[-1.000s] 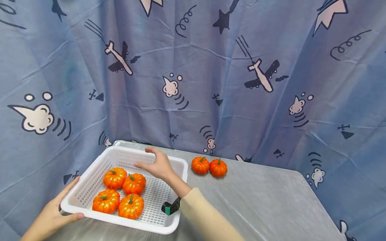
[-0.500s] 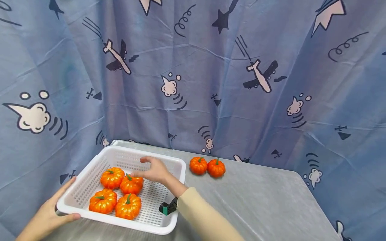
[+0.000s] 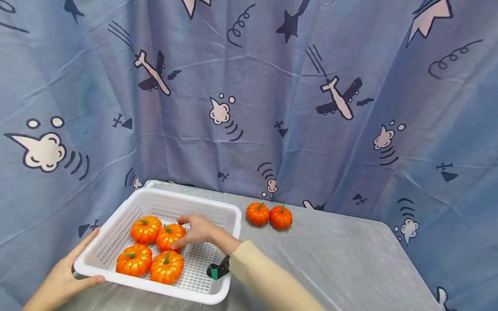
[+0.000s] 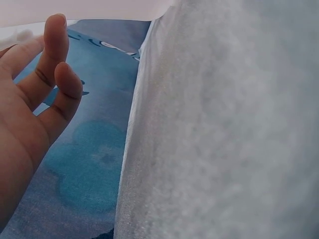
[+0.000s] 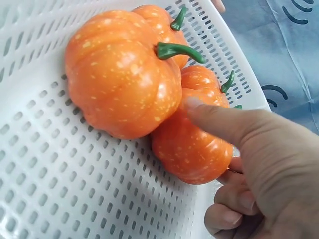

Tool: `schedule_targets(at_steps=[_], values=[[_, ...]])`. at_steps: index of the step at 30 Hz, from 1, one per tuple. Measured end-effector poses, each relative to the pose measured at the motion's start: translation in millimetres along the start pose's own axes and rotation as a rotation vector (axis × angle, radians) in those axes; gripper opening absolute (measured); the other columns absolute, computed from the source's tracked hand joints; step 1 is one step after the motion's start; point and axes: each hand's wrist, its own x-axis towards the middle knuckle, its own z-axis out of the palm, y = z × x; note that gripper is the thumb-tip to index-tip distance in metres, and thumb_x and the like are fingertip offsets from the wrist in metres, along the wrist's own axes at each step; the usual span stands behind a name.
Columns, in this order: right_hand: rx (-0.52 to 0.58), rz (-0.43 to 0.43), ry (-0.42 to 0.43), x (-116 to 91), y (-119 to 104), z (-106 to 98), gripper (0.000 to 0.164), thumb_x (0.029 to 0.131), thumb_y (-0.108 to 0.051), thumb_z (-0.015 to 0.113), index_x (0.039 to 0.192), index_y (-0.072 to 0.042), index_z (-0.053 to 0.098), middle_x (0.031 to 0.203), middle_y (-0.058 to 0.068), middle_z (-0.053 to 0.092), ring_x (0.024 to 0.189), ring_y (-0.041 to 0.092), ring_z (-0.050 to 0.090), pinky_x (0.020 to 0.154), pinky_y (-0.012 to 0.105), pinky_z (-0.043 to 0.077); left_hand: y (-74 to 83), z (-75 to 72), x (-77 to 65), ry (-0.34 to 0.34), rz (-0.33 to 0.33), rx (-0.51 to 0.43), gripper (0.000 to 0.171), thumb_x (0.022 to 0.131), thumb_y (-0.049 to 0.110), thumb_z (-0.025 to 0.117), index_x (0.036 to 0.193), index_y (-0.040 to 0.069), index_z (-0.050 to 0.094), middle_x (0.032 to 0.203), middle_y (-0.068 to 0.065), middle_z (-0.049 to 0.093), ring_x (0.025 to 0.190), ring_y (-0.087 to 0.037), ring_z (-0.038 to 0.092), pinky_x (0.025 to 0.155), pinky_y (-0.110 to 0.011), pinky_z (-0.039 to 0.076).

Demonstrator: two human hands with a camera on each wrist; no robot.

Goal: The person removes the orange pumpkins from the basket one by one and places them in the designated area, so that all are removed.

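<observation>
A white perforated plastic basket [image 3: 155, 288] stands at the table's left side, with several orange toy pumpkins inside. My right hand [image 3: 200, 232] reaches over its right wall and grips the back-right pumpkin [image 3: 167, 237]. In the right wrist view, the thumb presses the side of that pumpkin [image 5: 192, 149], while the fingers are partly hidden behind it. Beside it sits the front-right pumpkin [image 5: 122, 74], its green stem curved. My left hand [image 3: 62, 278] rests against the basket's front-left corner, fingers spread and thumb along the front. Loosely bent fingers of this hand [image 4: 25, 107] show in the left wrist view.
Two more pumpkins [image 3: 269, 216] sit side by side on the grey-covered table [image 3: 330, 259], right of the basket near the back edge. A blue printed curtain [image 3: 253, 108] hangs behind and around the table.
My right hand has come down from above the basket's back part onto the back-right pumpkin and closed round it. The left hand stays at the corner.
</observation>
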Motion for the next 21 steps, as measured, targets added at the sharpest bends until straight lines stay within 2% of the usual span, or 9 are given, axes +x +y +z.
schedule_targets(at_steps=[7,13,21], values=[[-0.037,-0.008,-0.041,1.9,-1.6,2.5,0.075,0.082,-0.038,0.092,0.147,-0.014,0.063,0.142,-0.003,0.067,0.133,0.013,0.058,0.112,0.029,0.046,0.8,-3.0,-2.4,-0.007,-0.031,0.019,0.121,0.069,0.001,0.094,0.17,0.016,0.028,0.149,0.043,0.033,0.114,0.019,0.044,0.087,-0.001,0.031],[-0.043,-0.01,-0.038,3.7,-0.1,-0.3,0.075,0.081,-0.034,0.094,0.147,-0.013,0.063,0.141,-0.002,0.067,0.134,0.013,0.058,0.113,0.029,0.045,4.1,-1.7,-0.3,-0.015,-0.058,0.034,0.122,0.071,0.003,0.094,0.171,0.019,0.026,0.15,0.046,0.027,0.118,0.023,0.038,0.089,-0.001,0.026],[-0.067,0.001,-0.045,2.2,1.1,0.6,0.077,0.078,-0.031,0.097,0.145,-0.014,0.065,0.14,-0.003,0.068,0.132,0.013,0.059,0.11,0.027,0.046,5.3,-0.9,0.1,-0.006,0.009,0.01,0.12,0.07,0.003,0.093,0.17,0.015,0.027,0.157,0.042,0.026,0.124,0.026,0.035,0.094,-0.001,0.022]])
